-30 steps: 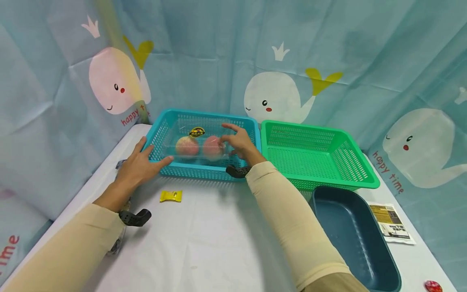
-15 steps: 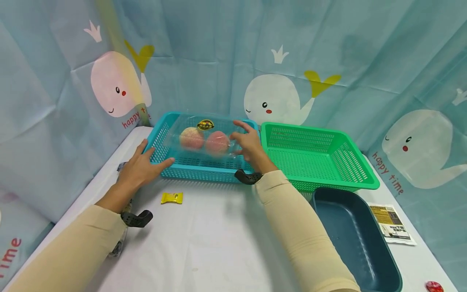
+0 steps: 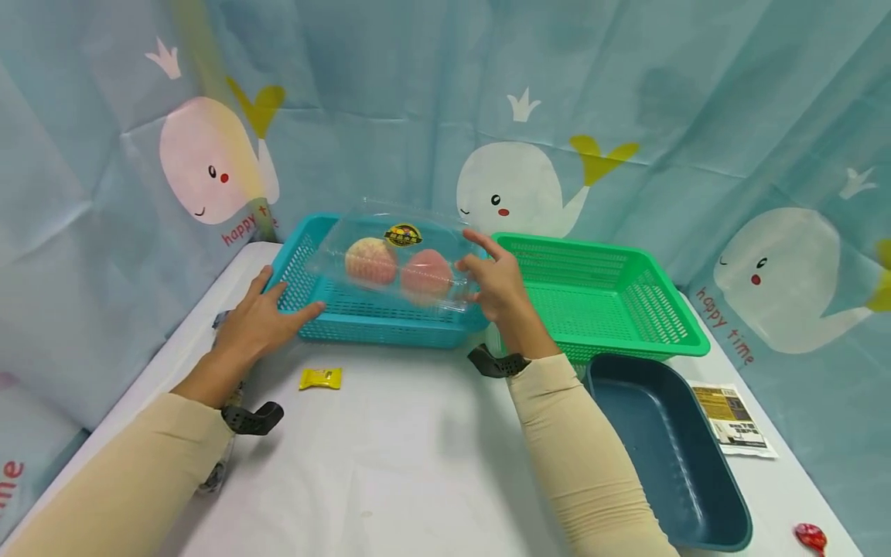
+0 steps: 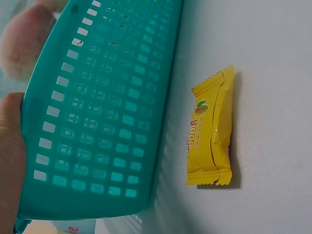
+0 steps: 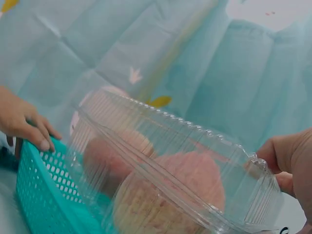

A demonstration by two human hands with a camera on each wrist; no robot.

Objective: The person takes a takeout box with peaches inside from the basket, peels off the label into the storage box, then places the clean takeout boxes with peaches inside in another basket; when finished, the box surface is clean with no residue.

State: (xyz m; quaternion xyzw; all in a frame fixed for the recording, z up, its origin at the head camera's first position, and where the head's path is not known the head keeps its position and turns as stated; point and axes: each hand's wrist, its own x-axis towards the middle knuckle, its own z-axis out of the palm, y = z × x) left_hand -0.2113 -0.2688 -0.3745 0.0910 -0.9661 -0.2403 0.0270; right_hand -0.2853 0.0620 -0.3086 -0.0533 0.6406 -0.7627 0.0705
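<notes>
A clear plastic box (image 3: 348, 244) with two peaches (image 3: 370, 261) and a black-and-gold label hangs tilted over the blue basket (image 3: 376, 331), its right end lower in the head view. My right hand (image 3: 503, 288) pinches that right end; the right wrist view shows the fingers and thumb at the box's (image 5: 185, 126) ridged edge. At the basket's left front corner my left hand (image 3: 254, 325) rests on the rim, fingers spread; the left wrist view shows part of this hand (image 4: 10, 161) against the basket wall (image 4: 92, 122).
A yellow wrapped packet (image 3: 320, 378) lies in front of the blue basket. To the right stand a green basket (image 3: 585, 309) and a dark blue tub (image 3: 668, 449), with a printed sachet (image 3: 734, 422) and a red item (image 3: 810, 535) beyond. A patterned thing lies partly under my left arm.
My right hand has lifted the box of peaches up from inside the blue basket and moved it rightward. My left hand has stayed at the basket's rim.
</notes>
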